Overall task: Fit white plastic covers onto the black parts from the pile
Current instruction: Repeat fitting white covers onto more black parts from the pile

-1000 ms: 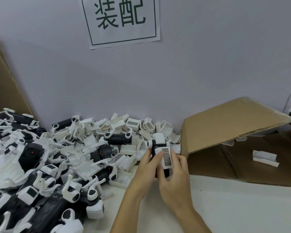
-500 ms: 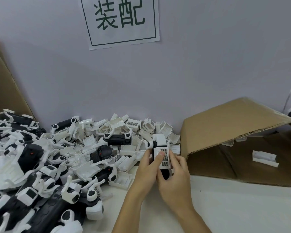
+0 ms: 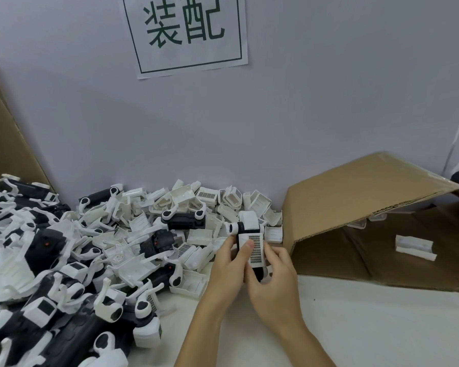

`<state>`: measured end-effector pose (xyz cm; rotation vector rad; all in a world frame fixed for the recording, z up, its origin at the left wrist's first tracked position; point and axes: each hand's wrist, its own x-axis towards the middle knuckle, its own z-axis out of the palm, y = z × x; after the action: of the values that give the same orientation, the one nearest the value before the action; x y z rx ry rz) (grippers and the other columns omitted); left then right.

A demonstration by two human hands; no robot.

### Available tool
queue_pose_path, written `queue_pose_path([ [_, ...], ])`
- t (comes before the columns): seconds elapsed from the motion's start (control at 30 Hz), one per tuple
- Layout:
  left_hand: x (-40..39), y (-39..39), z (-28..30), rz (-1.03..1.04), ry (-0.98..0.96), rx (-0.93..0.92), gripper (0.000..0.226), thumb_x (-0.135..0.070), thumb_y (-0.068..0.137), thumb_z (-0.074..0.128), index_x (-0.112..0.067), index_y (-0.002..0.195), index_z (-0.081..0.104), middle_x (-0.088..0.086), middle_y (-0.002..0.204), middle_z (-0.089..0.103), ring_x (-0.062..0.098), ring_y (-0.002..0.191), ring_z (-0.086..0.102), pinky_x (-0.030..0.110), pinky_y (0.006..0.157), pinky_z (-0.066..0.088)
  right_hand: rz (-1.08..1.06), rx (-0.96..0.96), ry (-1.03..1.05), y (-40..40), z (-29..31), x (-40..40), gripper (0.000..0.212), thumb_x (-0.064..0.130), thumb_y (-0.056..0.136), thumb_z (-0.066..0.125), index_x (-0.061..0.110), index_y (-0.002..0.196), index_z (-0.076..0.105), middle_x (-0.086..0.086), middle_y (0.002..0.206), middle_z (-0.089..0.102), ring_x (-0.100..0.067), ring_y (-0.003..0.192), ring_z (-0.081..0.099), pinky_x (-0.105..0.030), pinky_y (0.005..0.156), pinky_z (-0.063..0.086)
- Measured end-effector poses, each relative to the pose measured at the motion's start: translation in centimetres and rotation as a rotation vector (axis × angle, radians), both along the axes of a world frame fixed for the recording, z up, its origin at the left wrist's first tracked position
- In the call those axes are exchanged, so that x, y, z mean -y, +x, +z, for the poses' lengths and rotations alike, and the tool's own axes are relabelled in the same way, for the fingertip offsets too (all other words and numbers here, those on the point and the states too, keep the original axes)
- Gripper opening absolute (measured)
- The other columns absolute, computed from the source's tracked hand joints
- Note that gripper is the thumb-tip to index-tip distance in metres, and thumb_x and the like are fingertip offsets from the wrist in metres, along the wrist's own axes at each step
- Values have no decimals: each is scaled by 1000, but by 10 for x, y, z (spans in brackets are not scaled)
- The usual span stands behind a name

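Observation:
Both hands hold one black part upright above the white table, near the pile's right end. A white cover with a grille lies on its front. My left hand grips it from the left, thumb pressed on the grille. My right hand grips the part's lower end from the right. Another white cover sits on the part's top end. The pile of black parts and loose white covers spreads over the left half.
An open cardboard box lies on its side at the right, with a white piece inside. Cardboard leans at the far left. A paper sign hangs on the grey wall behind.
The grille cover has shifted up along the black part and sits flatter against it. My left thumb moved from the part's edge onto the grille. The hands stayed in place.

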<state>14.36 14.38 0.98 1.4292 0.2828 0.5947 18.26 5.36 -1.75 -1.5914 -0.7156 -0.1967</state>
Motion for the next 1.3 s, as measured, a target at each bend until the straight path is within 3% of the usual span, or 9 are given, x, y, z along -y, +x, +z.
queue_pose_path([
  [0.17,-3,-3,4,-37,-32,24,21,-14,102,53,-15,118,65,3,93,77,14,82,74,20,62,55,64,-104,64,1,5,2,33,17,88,76,34,115,69,10,101,60,8,99,57,-1,78,43],
  [0.33,-2,-3,2,17,35,23,15,-18,100,56,-11,110,65,6,89,75,17,76,73,22,58,53,44,10,-8,-1,1,1,33,9,89,73,22,119,70,9,102,56,5,101,56,-3,80,43],
  [0.47,-8,-7,3,-33,79,-2,14,-20,98,59,-17,109,69,7,97,77,23,91,73,28,71,57,107,-208,119,2,4,3,21,20,98,62,34,111,71,5,103,62,2,96,60,-6,73,45],
  [0.7,-5,-12,6,-70,175,-7,29,-38,89,67,-19,110,70,5,89,76,17,77,72,27,59,55,173,-442,243,8,8,3,20,19,99,58,19,98,78,-7,104,69,-12,95,68,-25,83,53],
  [0.87,-7,-9,1,-104,221,-77,21,-19,100,56,-17,120,65,-4,108,75,8,102,69,20,79,52,227,-479,197,12,5,3,25,13,103,51,13,105,77,-12,110,69,-21,104,67,-40,96,54],
  [0.97,-10,-10,0,-119,236,-94,22,-16,99,58,-18,120,64,-4,111,74,10,106,68,21,83,52,134,-340,121,7,3,1,27,12,104,49,16,104,75,-6,102,71,-17,98,66,-29,86,53],
  [1.07,-7,-9,1,-89,260,-74,25,-29,98,58,-21,121,63,-8,107,75,7,103,69,16,81,51,-18,-114,34,0,-1,-1,21,21,103,51,29,105,71,9,92,68,-6,88,64,-22,74,53],
  [1.17,-5,-7,2,-126,159,-105,44,-54,91,49,-28,125,62,-11,108,74,3,104,68,15,81,50,-3,-106,11,0,-1,-2,13,32,97,60,35,108,66,13,91,64,-4,89,63,-22,72,54],
  [1.3,-4,-4,0,-88,58,-151,39,-51,101,38,-33,124,63,-9,113,74,10,110,68,28,93,52,-58,-110,13,1,0,-2,2,38,92,66,36,92,67,11,84,63,-3,82,61,-17,65,49],
])
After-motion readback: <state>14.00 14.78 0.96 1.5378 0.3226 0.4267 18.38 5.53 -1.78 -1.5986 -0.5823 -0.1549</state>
